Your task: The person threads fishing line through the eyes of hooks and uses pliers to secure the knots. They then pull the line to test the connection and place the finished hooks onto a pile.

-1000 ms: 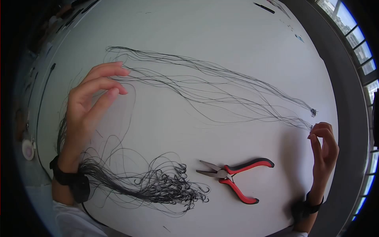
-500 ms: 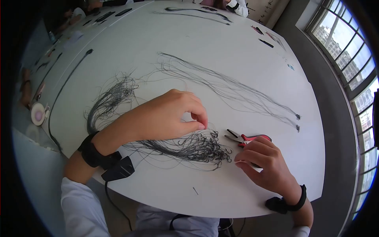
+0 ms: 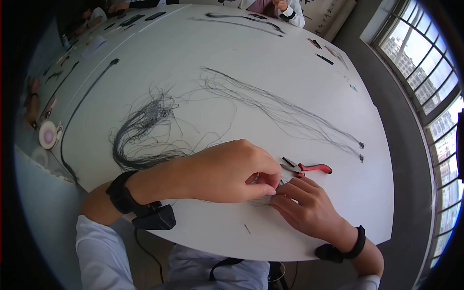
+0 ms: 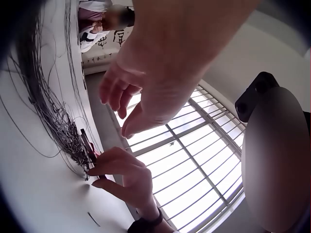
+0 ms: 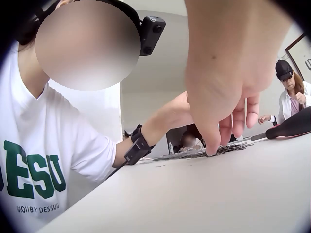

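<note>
Low over the curled ends of a dark wire-like bundle (image 4: pixel 53 116), my left hand (image 3: pixel 237 171) has its fingers bent; in the left wrist view a gap shows between thumb and fingers of that hand (image 4: pixel 155 82). My right hand (image 3: pixel 311 208) touches or nearly touches the curled ends (image 5: pixel 231 148), its thumb and index finger slightly apart in the left wrist view. The hands' fingertips nearly meet in the head view and hide most of those ends. Red-handled pliers (image 3: pixel 316 168) lie just beyond my right hand.
Long thin strands (image 3: pixel 285 104) stretch across the white table (image 3: pixel 270 241). A thicker dark bundle (image 3: pixel 130 130) curves behind my left forearm. A black cord (image 3: pixel 89 96) lies at left, beside a round white item (image 3: pixel 48 135). Another person (image 3: pixel 290 12) sits across the table.
From wide apart at the long thin strands, both hands have come back to the near side of the table. My left hand moved right and my right hand moved left, closing the space between them.
</note>
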Tool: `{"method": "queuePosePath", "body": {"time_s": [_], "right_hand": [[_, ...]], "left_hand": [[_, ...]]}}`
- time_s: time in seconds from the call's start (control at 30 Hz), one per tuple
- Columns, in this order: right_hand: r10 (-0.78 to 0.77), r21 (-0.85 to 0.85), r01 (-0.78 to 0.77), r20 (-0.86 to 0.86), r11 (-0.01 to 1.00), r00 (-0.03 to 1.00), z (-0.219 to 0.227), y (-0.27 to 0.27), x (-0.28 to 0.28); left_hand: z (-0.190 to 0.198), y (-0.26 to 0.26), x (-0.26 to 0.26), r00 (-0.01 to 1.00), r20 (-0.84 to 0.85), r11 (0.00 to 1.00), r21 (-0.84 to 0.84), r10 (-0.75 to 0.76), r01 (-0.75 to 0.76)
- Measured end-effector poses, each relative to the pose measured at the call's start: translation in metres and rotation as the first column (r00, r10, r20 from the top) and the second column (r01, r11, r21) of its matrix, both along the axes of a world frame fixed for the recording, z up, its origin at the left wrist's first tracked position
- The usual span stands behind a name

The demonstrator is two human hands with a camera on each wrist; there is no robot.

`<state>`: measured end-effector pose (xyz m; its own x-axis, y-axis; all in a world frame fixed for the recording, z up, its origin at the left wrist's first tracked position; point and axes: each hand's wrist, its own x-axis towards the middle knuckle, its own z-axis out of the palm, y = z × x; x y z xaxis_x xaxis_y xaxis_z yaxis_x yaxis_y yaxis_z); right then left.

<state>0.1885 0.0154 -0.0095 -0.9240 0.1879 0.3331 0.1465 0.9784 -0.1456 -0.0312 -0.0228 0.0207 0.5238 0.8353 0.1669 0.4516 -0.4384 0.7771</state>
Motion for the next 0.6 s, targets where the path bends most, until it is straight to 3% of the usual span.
{"method": "queuePosePath", "body": {"time_s": [0.07,0.2,0.23,0.27,0.3,0.4,0.47,0.5,0.57,0.6], "right_hand": [[-0.002,-0.024,0.003,0.015,1.0,1.0,0.003,-0.003,0.001],[-0.069,-0.172,0.065,-0.015,0.983,0.998,0.013,-0.008,0.006],[-0.07,-0.175,0.066,-0.015,0.982,0.997,0.018,-0.01,0.007],[-0.112,-0.327,0.101,-0.014,0.939,0.994,0.024,-0.011,0.009],[-0.154,-0.472,0.133,-0.007,0.871,0.988,0.031,-0.013,0.01],[-0.226,-0.578,0.198,0.024,0.792,0.974,0.045,-0.011,0.015],[-0.289,-0.699,0.254,0.071,0.669,0.955,0.047,-0.005,0.02],[-0.291,-0.7,0.255,0.07,0.667,0.954,0.047,-0.002,0.022],[-0.428,-0.883,0.335,0.177,0.328,0.887,0.047,0.004,0.024],[-0.435,-0.896,0.338,0.192,0.288,0.88,0.048,0.006,0.024]], "left_hand": [[-0.001,-0.003,0.002,0.997,-0.051,0.989,-0.136,-0.059,0.052],[-0.009,-0.01,0.009,0.995,-0.043,0.992,-0.094,-0.089,0.085],[-0.014,-0.012,0.012,0.996,-0.037,0.995,0.059,-0.075,0.077],[-0.017,-0.013,0.014,0.998,-0.029,0.975,0.211,-0.063,0.068],[-0.019,-0.013,0.016,0.997,-0.028,0.975,0.209,-0.066,0.071],[-0.018,-0.011,0.02,0.992,0.037,0.97,0.214,-0.124,0.113],[-0.011,-0.009,0.018,0.989,0.14,0.998,-0.041,-0.043,0.049],[-0.008,-0.008,0.017,0.989,0.139,0.998,-0.042,-0.045,0.052],[-0.003,-0.007,0.013,0.929,0.348,0.952,-0.305,0.125,-0.014],[0.0,-0.004,0.012,0.895,0.419,0.91,-0.414,0.156,0.035]]}}
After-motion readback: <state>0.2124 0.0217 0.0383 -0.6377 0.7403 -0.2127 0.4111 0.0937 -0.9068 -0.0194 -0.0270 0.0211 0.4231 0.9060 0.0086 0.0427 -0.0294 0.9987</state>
